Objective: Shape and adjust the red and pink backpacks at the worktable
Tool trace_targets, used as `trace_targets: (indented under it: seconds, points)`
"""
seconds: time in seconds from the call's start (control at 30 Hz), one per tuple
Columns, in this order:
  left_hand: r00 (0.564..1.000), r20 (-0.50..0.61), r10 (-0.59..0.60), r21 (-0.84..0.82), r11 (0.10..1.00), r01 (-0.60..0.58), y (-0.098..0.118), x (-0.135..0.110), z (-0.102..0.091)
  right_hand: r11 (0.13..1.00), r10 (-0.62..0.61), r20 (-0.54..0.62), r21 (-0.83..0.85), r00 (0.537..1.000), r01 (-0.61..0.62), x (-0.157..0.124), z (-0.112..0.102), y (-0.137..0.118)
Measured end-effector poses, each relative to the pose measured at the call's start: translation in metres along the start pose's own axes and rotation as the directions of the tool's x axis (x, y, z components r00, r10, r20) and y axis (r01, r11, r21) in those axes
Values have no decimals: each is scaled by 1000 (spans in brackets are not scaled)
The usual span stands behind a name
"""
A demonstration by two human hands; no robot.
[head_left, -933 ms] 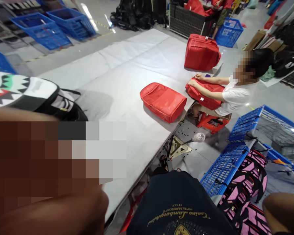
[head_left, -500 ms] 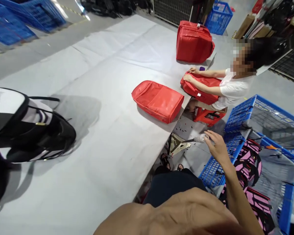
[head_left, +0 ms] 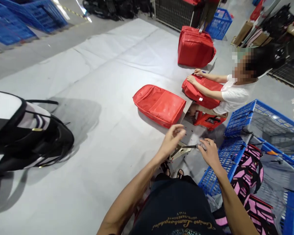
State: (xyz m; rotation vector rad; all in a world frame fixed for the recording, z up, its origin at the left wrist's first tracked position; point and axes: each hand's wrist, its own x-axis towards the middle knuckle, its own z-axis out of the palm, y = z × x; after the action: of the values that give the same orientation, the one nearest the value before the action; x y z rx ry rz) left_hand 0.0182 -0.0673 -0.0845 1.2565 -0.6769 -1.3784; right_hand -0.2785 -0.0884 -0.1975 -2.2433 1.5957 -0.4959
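A black-and-white fabric backpack (head_left: 26,130) lies at the left edge of the grey table (head_left: 107,98). Past the near edge, the left hand (head_left: 171,138) hovers with loosely curled, empty fingers, just beside the right hand (head_left: 209,153), which grips a thin dark tool with a pale handle (head_left: 197,146). A flat red padded bag (head_left: 159,105) lies near the table's right edge.

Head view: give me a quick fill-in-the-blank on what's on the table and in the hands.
1. The flat bag lying alone mid-table is ____ in colour.
2. The right hand holds a small dark tool, and the ____ hand is raised just beside it.
3. The crate to the right of the person's arms is ____ in colour.
4. A co-worker in a white shirt rests both hands on a ____ bag.

Missing words: red; left; blue; red
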Motion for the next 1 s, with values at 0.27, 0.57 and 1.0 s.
trace_targets:
  seconds: [0.27,0.57,1.0]
  points:
    - [720,-563,-406,-118,901,417,-77,175,-83,994,100,-25,37,995,-99,-1,14,-7]
    - [692,-696,-190,149,905,399,-117,198,-117,996,81,-32,-27,996,-82,-9,19,-4]
    - [805,-580,-126,262,906,331,-199,-126,-166,924,-19,412,355,911,-142,83,138,-92]
